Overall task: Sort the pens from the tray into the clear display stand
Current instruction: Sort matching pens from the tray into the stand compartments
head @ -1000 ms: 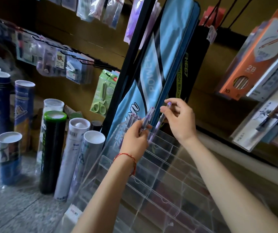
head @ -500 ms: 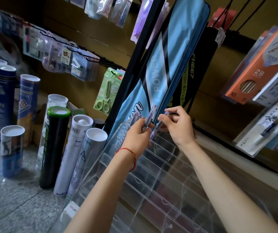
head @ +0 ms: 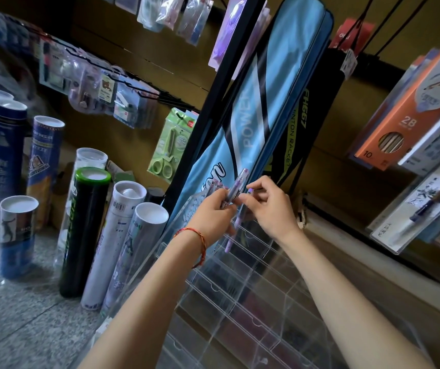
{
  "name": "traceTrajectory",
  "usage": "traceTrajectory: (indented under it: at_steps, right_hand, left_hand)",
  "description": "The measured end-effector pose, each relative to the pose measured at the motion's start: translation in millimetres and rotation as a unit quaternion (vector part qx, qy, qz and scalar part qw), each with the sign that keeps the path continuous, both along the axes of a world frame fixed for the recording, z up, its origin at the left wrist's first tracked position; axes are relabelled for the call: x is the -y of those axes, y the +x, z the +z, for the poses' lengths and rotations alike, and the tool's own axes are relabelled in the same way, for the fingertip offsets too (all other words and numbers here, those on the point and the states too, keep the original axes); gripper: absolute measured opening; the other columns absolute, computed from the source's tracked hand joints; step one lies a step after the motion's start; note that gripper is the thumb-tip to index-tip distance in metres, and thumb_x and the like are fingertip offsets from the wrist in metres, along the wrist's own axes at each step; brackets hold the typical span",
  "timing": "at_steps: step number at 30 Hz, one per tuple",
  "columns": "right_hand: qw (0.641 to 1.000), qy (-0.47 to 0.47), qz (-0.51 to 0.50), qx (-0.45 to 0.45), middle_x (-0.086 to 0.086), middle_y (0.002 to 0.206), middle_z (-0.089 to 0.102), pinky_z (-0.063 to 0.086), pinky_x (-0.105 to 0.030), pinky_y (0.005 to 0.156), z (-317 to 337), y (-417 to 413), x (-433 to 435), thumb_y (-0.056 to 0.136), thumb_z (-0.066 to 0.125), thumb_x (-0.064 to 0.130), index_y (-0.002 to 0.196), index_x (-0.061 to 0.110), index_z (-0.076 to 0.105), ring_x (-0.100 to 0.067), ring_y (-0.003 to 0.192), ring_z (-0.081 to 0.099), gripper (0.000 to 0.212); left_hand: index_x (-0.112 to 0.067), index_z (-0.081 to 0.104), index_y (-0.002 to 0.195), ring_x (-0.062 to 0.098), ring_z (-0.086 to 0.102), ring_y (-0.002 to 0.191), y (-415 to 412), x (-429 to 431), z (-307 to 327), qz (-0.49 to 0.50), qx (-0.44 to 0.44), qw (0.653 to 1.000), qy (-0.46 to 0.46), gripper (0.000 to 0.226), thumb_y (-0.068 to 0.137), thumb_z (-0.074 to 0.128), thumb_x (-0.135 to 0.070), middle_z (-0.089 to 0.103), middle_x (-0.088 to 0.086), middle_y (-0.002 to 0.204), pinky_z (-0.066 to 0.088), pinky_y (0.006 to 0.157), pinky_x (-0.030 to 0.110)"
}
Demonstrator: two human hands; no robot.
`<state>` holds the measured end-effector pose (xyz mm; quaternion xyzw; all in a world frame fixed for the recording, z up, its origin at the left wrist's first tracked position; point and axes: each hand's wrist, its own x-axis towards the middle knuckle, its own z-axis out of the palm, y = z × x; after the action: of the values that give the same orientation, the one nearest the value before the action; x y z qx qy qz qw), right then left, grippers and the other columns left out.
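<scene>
Slim pens with clear barrels, lilac print and lilac caps. The right hand [head: 272, 209] pinches one pen [head: 230, 241] by its top end. Its lower end sits in a top-row pocket of the clear display stand [head: 240, 288], just below both hands. The left hand [head: 212, 213] grips a bunch of pens [head: 239, 183] right beside the right fingertips. At least three ends show above its fingers; the exact count is unclear.

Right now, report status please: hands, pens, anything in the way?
Left hand grips spare pens. Right hand pinches one pen, lower end inside stand top row. Nothing seen blocking that slot.
</scene>
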<state>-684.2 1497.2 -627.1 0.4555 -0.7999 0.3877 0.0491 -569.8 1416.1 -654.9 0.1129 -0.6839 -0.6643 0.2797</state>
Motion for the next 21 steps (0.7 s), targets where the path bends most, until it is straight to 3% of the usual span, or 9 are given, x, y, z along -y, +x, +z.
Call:
traceTrajectory:
  at_steps: [3, 7, 9, 11, 13, 16, 19, 21]
  right_hand:
    - [0.999, 0.043, -0.013, 0.003, -0.018, 0.080, 0.067, 0.056, -0.053, 0.067, 1, 0, 1, 0.086, 0.065, 0.023, 0.085, 0.014, 0.046, -0.035, 0.075, 0.067, 0.021]
    - [0.995, 0.099, -0.025, 0.009, -0.014, 0.084, 0.067, 0.059, -0.039, 0.069, 4, 2, 0, 0.090, 0.059, 0.013, 0.081, 0.013, 0.040, -0.016, 0.067, 0.069, 0.021]
    - [0.993, 0.118, -0.019, 0.004, -0.011, 0.089, 0.066, 0.059, -0.035, 0.075, 6, 3, -1, 0.091, 0.059, 0.016, 0.086, 0.017, 0.046, -0.014, 0.074, 0.067, 0.014]
    - [0.997, 0.078, -0.016, 0.011, -0.006, 0.104, 0.064, 0.054, -0.032, 0.087, 12, 7, -2, 0.091, 0.058, 0.022, 0.106, 0.018, 0.054, -0.014, 0.094, 0.062, 0.016]
    - [0.998, -0.034, 0.001, 0.054, -0.001, 0.111, 0.062, 0.050, -0.028, 0.092, 28, 15, -5, 0.093, 0.055, 0.023, 0.119, 0.018, 0.053, -0.011, 0.103, 0.059, 0.027]
    - [0.983, -0.083, 0.111, 0.116, 0.001, 0.102, 0.065, 0.052, -0.022, 0.080, 46, 40, -6, 0.094, 0.052, 0.020, 0.114, 0.021, 0.057, -0.008, 0.094, 0.062, 0.021]
    - [0.987, -0.068, 0.122, 0.079, -0.002, 0.099, 0.068, 0.054, -0.022, 0.079, 46, 44, -6, 0.090, 0.056, 0.007, 0.106, 0.024, 0.059, -0.009, 0.093, 0.065, 0.023]
    - [0.974, -0.076, 0.138, 0.162, -0.002, 0.092, 0.070, 0.054, -0.019, 0.073, 45, 43, -10, 0.088, 0.058, 0.003, 0.106, 0.022, 0.058, -0.008, 0.083, 0.068, 0.027]
  left_hand:
    - [-0.010, 0.049, 0.098, 0.010, 0.050, 0.053, 0, -1, -2, 0.005, 0.007, 1.000, -0.013, 0.009, 0.097, 0.040, -0.009, 0.043, -0.001, 0.067, 0.034, 0.036, 0.007]
    - [-0.012, 0.049, 0.097, 0.010, 0.049, 0.054, 0, -1, -2, 0.006, 0.009, 1.000, -0.015, 0.010, 0.097, 0.040, -0.010, 0.045, -0.001, 0.067, 0.032, 0.034, 0.007]
    - [-0.011, 0.049, 0.097, 0.010, 0.048, 0.053, -1, -2, -2, 0.010, 0.004, 1.000, -0.013, 0.010, 0.097, 0.039, -0.010, 0.044, -0.001, 0.067, 0.031, 0.033, 0.007]
    - [-0.012, 0.050, 0.096, 0.013, 0.049, 0.055, -2, -5, -2, 0.028, -0.012, 0.999, -0.013, 0.013, 0.097, 0.038, -0.009, 0.045, -0.002, 0.068, 0.032, 0.034, 0.008]
    - [-0.017, 0.050, 0.090, 0.016, 0.051, 0.057, -4, -5, -2, 0.047, -0.029, 0.998, -0.019, 0.016, 0.097, 0.039, -0.010, 0.051, 0.000, 0.075, 0.038, 0.041, 0.011]
    - [-0.017, 0.051, 0.090, 0.017, 0.054, 0.062, -5, -5, 0, 0.034, -0.056, 0.998, -0.003, 0.017, 0.097, 0.040, -0.008, 0.061, 0.002, 0.089, 0.046, 0.052, 0.020]
    - [-0.013, 0.054, 0.095, 0.004, 0.050, 0.045, -6, -7, 5, -0.020, -0.054, 0.998, 0.033, 0.016, 0.096, 0.039, -0.005, 0.063, 0.000, 0.079, 0.040, 0.043, 0.013]
    - [-0.008, 0.051, 0.096, 0.004, 0.042, 0.036, -6, -11, 10, -0.073, -0.036, 0.995, 0.057, 0.013, 0.096, 0.039, -0.005, 0.060, 0.001, 0.069, 0.037, 0.038, 0.015]
